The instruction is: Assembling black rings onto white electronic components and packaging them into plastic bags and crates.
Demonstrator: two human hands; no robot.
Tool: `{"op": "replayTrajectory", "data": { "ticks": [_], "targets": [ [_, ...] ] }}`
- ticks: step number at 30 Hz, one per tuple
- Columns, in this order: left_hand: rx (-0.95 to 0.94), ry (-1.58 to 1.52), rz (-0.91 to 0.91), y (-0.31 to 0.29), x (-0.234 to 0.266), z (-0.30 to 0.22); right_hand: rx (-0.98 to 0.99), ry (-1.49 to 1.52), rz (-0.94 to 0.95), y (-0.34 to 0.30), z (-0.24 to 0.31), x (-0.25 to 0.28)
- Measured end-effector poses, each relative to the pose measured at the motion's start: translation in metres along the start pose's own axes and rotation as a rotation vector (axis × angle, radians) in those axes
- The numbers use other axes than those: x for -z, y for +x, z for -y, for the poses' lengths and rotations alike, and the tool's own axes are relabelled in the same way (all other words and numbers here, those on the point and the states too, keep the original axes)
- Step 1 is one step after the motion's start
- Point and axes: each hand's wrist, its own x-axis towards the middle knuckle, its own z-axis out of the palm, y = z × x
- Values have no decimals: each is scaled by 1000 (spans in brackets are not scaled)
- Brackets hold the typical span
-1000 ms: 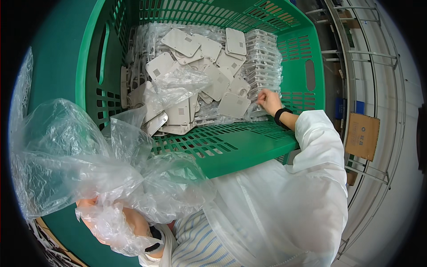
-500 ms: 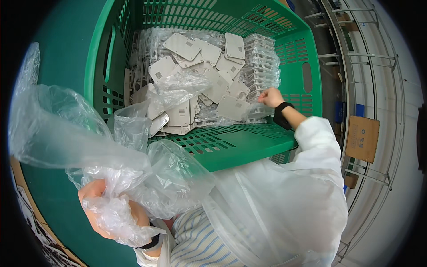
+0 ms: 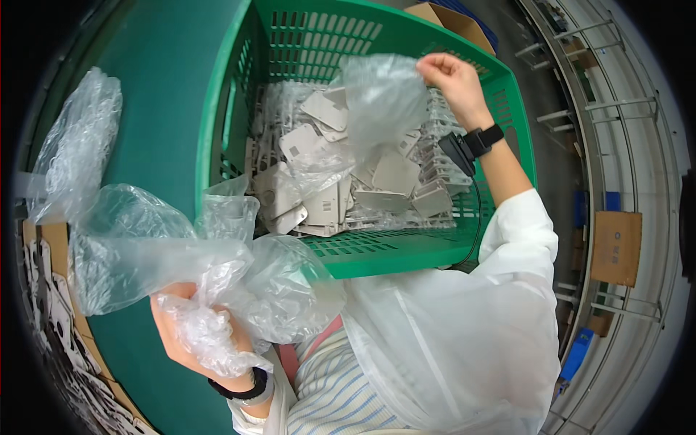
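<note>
My left hand [image 3: 174,326] is closed around a bunch of crumpled clear plastic bags [image 3: 210,326], whose loose ends billow out above and to both sides. Over the far right part of a green slotted crate [image 3: 420,257], my right hand [image 3: 453,80] pinches a clear plastic bag [image 3: 388,94] by its upper right edge. That bag hangs to the left of the fingers and veils part of the crate's contents. Inside the crate lie several loose light-grey flat plastic panels [image 3: 395,172] in a heap, with another thin bag [image 3: 319,170] on top of them.
A dark green tabletop [image 3: 156,138] bears the crate, with more clear plastic [image 3: 80,145] at its far left. Grey parts [image 3: 58,312] fill a cardboard box at the lower left. Along the right are metal racks and a cardboard box [image 3: 616,248]; an open carton [image 3: 453,22] stands behind the crate.
My right hand has risen from the crate's near right and moved farther away, lifting a clear bag off the panels. My left hand keeps its bunch. The whole view has shifted somewhat.
</note>
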Motion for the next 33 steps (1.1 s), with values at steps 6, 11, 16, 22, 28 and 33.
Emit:
{"op": "replayTrajectory", "data": {
  "ticks": [6,11,16,22,28,33],
  "targets": [
    [-4,25,-24,-3,3,-5,364,25,-68,67,22,-29],
    [57,96,52,-10,7,-2,518,68,-291,90,48,-48],
    [-117,129,-50,-6,-4,-2,662,62,-111,39,91,-81],
    [-172,15,8,-8,-12,2,1002,271,739,-121,121,-166],
    [161,434,-299,-22,32,29,268,54,742,-34,47,-150],
    [416,385,-521,-4,53,41,698,-770,449,-61,-129,-183]
  ]
}}
